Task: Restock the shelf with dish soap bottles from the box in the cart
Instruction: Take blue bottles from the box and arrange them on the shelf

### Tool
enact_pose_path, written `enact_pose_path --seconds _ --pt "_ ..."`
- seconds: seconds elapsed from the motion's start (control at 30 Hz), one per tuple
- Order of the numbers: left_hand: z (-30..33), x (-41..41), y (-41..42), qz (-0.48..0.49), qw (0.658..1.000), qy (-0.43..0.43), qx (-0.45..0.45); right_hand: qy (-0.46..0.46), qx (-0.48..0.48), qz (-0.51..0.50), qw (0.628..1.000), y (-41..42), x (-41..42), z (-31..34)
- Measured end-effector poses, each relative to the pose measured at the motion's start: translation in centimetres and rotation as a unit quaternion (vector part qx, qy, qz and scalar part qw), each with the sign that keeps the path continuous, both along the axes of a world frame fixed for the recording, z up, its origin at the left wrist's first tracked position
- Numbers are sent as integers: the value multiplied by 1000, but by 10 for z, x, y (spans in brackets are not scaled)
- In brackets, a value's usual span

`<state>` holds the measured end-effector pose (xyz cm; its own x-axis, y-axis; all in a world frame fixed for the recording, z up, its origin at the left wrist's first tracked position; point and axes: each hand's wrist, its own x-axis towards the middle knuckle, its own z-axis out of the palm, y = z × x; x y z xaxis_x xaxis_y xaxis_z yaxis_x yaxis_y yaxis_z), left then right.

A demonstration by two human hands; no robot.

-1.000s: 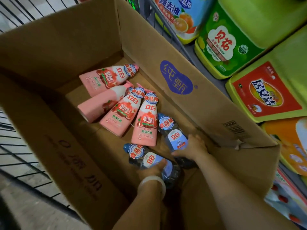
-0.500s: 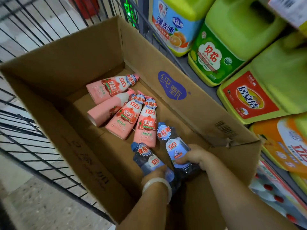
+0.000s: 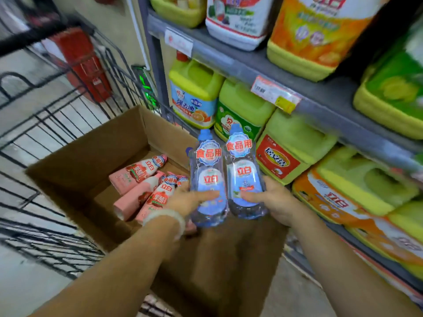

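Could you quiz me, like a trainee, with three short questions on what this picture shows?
1. True or false: each hand grips one blue bottle.
2. Which colour are the bottles lying in the cardboard box? A green, B pink, C orange.
3. Fill in: the wrist with the pale bangle is the ___ one.

Key: 1 true: left hand holds the left blue bottle, right hand the right blue bottle. 2 B, the pink bottles. 3 left.

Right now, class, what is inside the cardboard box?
Inside the cardboard box lie pink bottles, about four. The left hand and its clear bottle cover part of them and the near floor.
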<state>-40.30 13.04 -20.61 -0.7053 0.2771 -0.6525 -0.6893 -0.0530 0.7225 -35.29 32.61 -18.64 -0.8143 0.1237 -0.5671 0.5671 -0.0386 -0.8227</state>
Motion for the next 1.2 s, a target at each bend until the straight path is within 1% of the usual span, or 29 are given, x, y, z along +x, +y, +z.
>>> enact_pose_path --seconds 0.1,0.27,0.37,0.5,0.63,0.73,0.9,1.07,1.2 --pt "41 -7 8 -57 996 66 32 73 -15 -30 997 9 12 34" --pt "109 11 37 -133 977 153 61 145 1 -68 987 37 57 98" --pt "149 48 62 -167 964 184 98 177 18 -97 979 58 103 136" --pt "196 118 100 -222 939 226 131 231 45 -126 964 92 191 184" --pt "233 201 150 -271 916 248 162 268 68 -191 942 126 295 221" --pt "259 264 193 -299 902 255 181 298 90 -252 916 150 372 247" --pt "303 359 267 -351 872 265 213 320 137 -327 878 193 489 290" --pt "344 425 330 -406 840 267 241 350 177 -392 832 231 566 321" --pt "367 461 383 -430 819 272 265 360 199 -427 806 266 608 337"
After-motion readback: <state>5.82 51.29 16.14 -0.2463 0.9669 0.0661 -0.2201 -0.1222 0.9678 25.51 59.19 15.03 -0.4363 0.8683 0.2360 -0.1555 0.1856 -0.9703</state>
